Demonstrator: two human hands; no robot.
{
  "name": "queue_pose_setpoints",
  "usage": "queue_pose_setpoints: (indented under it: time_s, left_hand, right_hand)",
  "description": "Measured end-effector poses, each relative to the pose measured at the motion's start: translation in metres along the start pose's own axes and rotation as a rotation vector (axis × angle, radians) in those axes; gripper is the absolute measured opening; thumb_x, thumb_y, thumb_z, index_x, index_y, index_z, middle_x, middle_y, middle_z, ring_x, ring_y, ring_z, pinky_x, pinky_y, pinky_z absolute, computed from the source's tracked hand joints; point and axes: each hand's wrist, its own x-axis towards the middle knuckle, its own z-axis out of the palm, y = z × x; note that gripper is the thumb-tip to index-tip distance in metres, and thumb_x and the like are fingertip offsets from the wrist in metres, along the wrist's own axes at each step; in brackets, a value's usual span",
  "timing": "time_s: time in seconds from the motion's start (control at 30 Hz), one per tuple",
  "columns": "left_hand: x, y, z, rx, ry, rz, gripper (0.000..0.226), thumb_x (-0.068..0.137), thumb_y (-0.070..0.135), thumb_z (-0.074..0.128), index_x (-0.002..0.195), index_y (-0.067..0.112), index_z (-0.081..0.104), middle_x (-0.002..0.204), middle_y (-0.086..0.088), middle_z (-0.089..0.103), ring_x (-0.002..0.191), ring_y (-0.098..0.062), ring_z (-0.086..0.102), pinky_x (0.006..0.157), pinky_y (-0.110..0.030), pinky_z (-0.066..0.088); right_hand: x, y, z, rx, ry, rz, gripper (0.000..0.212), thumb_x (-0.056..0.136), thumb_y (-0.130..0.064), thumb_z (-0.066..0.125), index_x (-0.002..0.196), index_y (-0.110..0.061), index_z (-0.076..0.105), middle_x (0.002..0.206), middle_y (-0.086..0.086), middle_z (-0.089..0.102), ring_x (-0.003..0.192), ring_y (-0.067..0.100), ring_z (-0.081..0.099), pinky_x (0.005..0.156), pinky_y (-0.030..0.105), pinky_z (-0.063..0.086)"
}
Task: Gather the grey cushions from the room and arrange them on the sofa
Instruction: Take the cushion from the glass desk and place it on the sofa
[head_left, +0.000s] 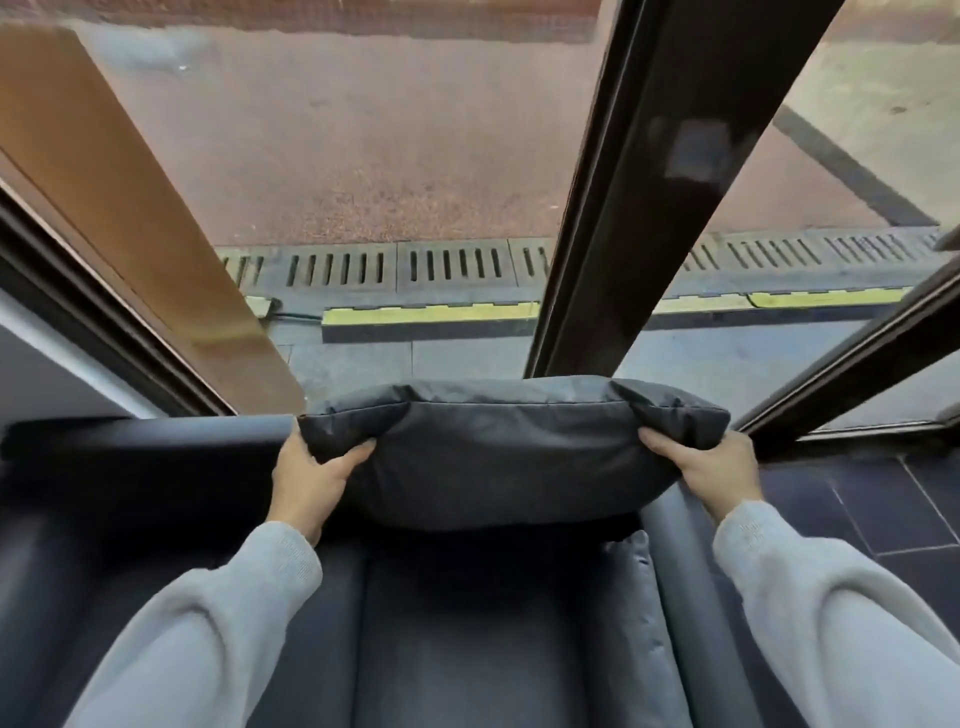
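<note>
A dark grey cushion (509, 447) is held up against the top of the sofa's backrest (145, 431), at the sofa's right end. My left hand (311, 478) grips its left end and my right hand (711, 467) grips its right end; both ends bunch under my fingers. Below it lies the dark sofa seat (467, 623). A second grey cushion (639, 597) stands on edge against the sofa's right arm (680, 551), partly hidden by my sleeve.
Directly behind the sofa stands a large window with a dark frame post (639, 182) and a brown panel (130, 208) at the left. Outside are pavement and a drain grate (395, 267). Dark floor tiles (872, 499) lie to the sofa's right.
</note>
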Motion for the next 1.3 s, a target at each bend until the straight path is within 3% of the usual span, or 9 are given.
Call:
queue_pose_setpoints:
  time_s: [0.33,0.43,0.63,0.77,0.9,1.0,1.1,1.2,1.3]
  left_hand:
    - [0.037,-0.060,0.017,-0.037,0.066,-0.058,0.071,0.058,0.043,0.097,0.122,0.030,0.070,0.118,0.008,0.079,0.112,-0.011,0.073,0.099,-0.040,0.056]
    - [0.023,-0.069,0.019,-0.010,0.090,-0.068,0.072,0.058,0.044,0.095,0.125,0.029,0.070,0.119,0.008,0.078,0.114,-0.011,0.072,0.098,-0.039,0.056]
    - [0.005,-0.085,0.026,0.122,0.086,-0.116,0.060,0.066,0.041,0.092,0.120,0.029,0.069,0.117,0.006,0.076,0.117,-0.019,0.068,0.102,-0.041,0.053]
    - [0.007,-0.094,0.045,0.301,0.087,-0.086,0.040,0.077,0.037,0.091,0.102,0.050,0.062,0.098,0.030,0.064,0.102,-0.008,0.064,0.082,-0.010,0.042]
    - [0.031,-0.096,0.051,0.248,0.061,-0.115,0.051,0.071,0.039,0.093,0.108,0.050,0.061,0.110,0.026,0.067,0.113,-0.013,0.063,0.099,-0.032,0.049]
    - [0.036,-0.094,0.051,0.193,0.063,-0.162,0.057,0.063,0.040,0.094,0.106,0.054,0.060,0.120,0.015,0.070,0.119,-0.016,0.064,0.107,-0.043,0.051]
    - [0.025,-0.086,0.045,0.211,0.057,-0.164,0.079,0.058,0.053,0.090,0.128,0.045,0.053,0.132,0.008,0.066,0.128,-0.021,0.060,0.113,-0.048,0.047]
    - [0.006,-0.072,0.034,0.332,0.002,-0.182,0.117,0.072,0.060,0.086,0.164,0.031,0.020,0.162,-0.005,0.044,0.149,-0.028,0.041,0.123,-0.045,0.032]
    - [-0.023,-0.048,0.021,0.541,-0.046,-0.100,0.121,0.085,0.062,0.075,0.168,0.020,-0.003,0.175,-0.008,0.015,0.160,-0.030,0.016,0.128,-0.045,0.018]
  right_hand:
    - [0.046,0.049,0.053,0.020,0.003,0.052,0.090,0.034,-0.074,0.096,0.103,-0.018,0.080,0.101,-0.006,0.081,0.103,0.016,0.075,0.095,0.048,0.061]
    - [0.044,0.068,0.059,0.000,0.065,0.108,0.101,0.030,-0.079,0.093,0.108,-0.017,0.080,0.105,-0.007,0.080,0.106,0.018,0.073,0.097,0.047,0.060]
    - [0.043,0.101,0.053,-0.137,0.059,0.235,0.095,0.035,-0.078,0.094,0.101,-0.012,0.076,0.104,-0.002,0.079,0.106,0.023,0.072,0.095,0.044,0.059]
    - [0.026,0.128,0.064,-0.206,0.070,0.343,0.072,0.055,-0.065,0.095,0.096,-0.016,0.062,0.108,0.010,0.071,0.110,0.034,0.065,0.091,0.042,0.052]
    - [0.047,0.122,0.074,-0.238,0.060,0.267,0.064,0.062,-0.061,0.093,0.099,-0.015,0.068,0.106,0.014,0.072,0.107,0.033,0.065,0.085,0.035,0.046]
    - [0.049,0.113,0.069,-0.254,0.051,0.187,0.081,0.062,-0.064,0.092,0.122,-0.014,0.071,0.125,0.009,0.073,0.127,0.035,0.060,0.105,0.041,0.048]
    - [0.038,0.099,0.056,-0.173,0.028,0.157,0.091,0.059,-0.066,0.091,0.135,-0.027,0.060,0.133,-0.002,0.067,0.132,0.028,0.057,0.110,0.042,0.046]
    - [0.022,0.081,0.044,-0.264,-0.037,0.067,0.113,0.072,-0.059,0.088,0.162,-0.028,0.027,0.162,0.004,0.043,0.148,0.030,0.042,0.121,0.048,0.037]
    - [0.001,0.050,0.035,-0.472,-0.043,-0.117,0.113,0.087,-0.055,0.077,0.166,-0.033,0.000,0.172,0.010,0.021,0.156,0.035,0.024,0.125,0.053,0.025]
